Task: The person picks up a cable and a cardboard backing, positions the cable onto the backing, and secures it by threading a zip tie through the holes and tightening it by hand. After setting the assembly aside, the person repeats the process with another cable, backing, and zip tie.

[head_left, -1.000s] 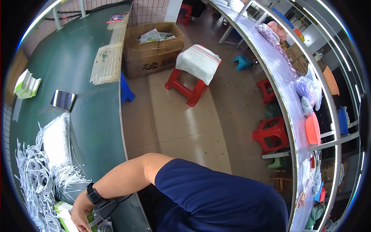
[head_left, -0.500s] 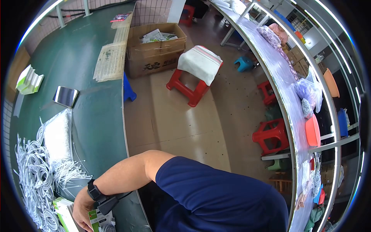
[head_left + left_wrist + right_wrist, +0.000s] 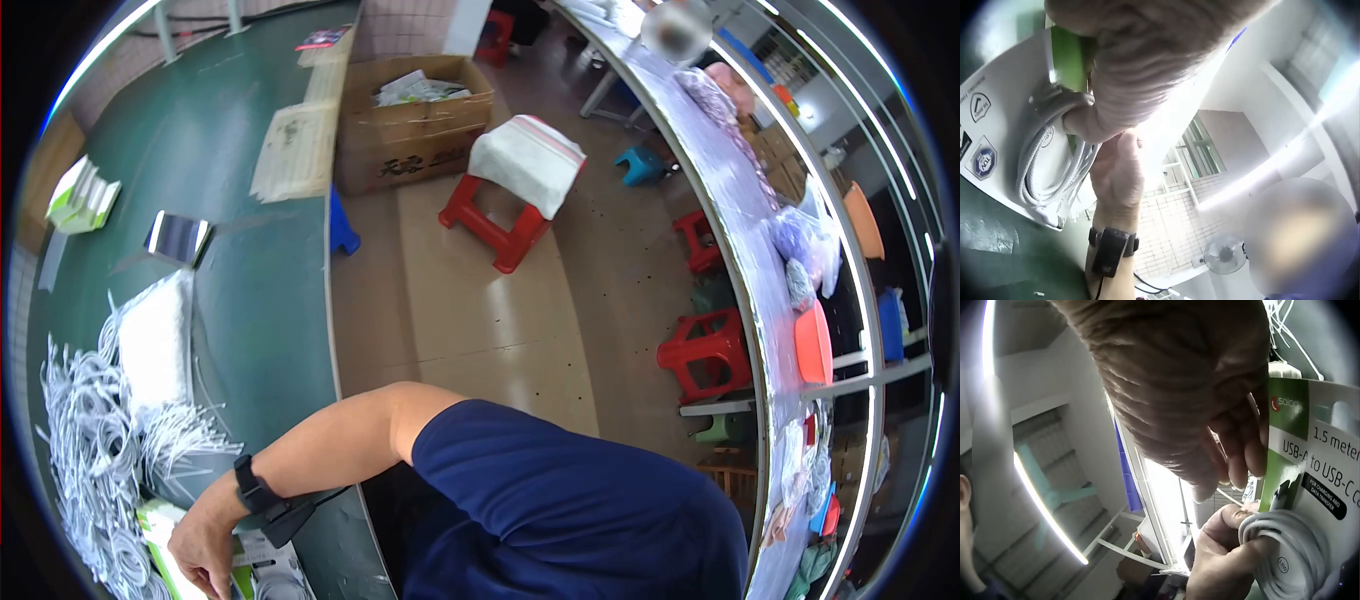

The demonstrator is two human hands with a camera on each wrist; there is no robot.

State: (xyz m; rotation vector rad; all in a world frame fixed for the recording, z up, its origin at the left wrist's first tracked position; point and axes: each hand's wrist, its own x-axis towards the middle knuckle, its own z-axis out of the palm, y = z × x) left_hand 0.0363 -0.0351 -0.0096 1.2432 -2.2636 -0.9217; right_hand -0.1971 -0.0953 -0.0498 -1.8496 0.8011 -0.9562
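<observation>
My left hand [image 3: 1219, 559] grips a coiled grey-white USB cable [image 3: 1310, 544] against a green and white printed card [image 3: 1341, 475], thumb lying across the coil. In the left wrist view the same coil [image 3: 1054, 156] hangs under that hand, over the card's badges [image 3: 984, 159]. My right hand [image 3: 203, 545] hovers by the card's green edge, fingers loosely bent and nothing visible between them. A black strap and small camera [image 3: 268, 500] sit on that wrist. The left hand is outside the head view.
Loose grey-white cables [image 3: 85, 450], a white-filled bag [image 3: 158, 345] and thin white ties [image 3: 185, 435] lie beside the hands. Farther along the green table [image 3: 255, 270] are a phone [image 3: 180, 238] and stacked cards [image 3: 85, 197]. A cardboard box [image 3: 415, 130] and red stool [image 3: 500, 230] stand beyond.
The right hand has shifted slightly up and left, away from the card, and its fingers now show more clearly. The whole head view has drifted a little.
</observation>
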